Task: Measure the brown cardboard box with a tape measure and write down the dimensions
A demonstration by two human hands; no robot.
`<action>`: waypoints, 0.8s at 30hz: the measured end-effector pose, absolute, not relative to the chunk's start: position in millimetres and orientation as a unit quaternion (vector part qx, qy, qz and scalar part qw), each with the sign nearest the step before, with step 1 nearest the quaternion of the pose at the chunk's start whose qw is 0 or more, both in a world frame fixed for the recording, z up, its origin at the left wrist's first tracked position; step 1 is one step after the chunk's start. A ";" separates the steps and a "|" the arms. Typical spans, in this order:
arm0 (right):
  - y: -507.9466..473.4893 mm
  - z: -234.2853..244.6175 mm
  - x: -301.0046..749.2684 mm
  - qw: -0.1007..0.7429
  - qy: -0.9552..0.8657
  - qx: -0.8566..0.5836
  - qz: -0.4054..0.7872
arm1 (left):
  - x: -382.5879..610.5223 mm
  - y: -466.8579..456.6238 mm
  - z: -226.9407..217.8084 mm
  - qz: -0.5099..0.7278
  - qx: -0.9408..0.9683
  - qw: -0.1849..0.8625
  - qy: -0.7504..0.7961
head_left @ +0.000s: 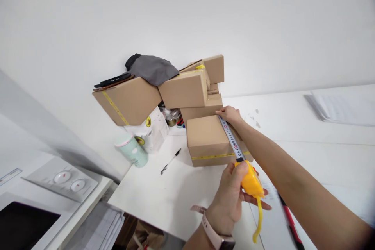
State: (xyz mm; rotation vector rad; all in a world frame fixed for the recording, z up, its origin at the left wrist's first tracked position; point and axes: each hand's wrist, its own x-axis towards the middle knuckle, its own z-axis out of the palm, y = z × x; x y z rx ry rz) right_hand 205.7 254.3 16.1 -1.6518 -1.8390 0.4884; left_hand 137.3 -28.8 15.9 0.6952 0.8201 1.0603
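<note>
My left hand (230, 195), with a pale pink watch strap at the wrist, is closed round the yellow case of a tape measure (250, 179). A yellow wrist cord hangs from the case. The white blade is drawn out along the top of a closed cardboard box (208, 134), near its right side. At the box's far edge, my right hand (230, 114) pinches the blade's end between thumb and fingers. The hook of the blade is hidden by those fingers. Yellow tape runs across the front of the box, which lies flat on the white table (158, 199).
More cardboard boxes (184, 90) are stacked behind, with a grey cloth (154, 68) on top. A mint-green tumbler (133, 150) and a pen (170, 161) are on the left. Papers (340, 107) lie at right, and a red-and-black tool (290, 218) lies beyond my left hand.
</note>
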 end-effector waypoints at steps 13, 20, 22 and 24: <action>178.6 -7.2 332.4 0.390 -0.590 -0.649 0.281 | 34.7 -57.2 -36.5 0.615 0.407 0.430 0.521; 99.9 -16.8 329.4 0.396 -0.639 -0.487 0.445 | 8.9 -28.1 -28.6 0.601 0.411 0.485 0.485; 90.4 4.5 323.5 0.415 -0.633 -0.502 0.418 | 10.5 -28.2 -15.4 0.595 0.433 0.483 0.474; 85.4 30.7 323.0 0.433 -0.619 -0.527 0.389 | 12.0 -28.4 -0.2 0.588 0.452 0.487 0.461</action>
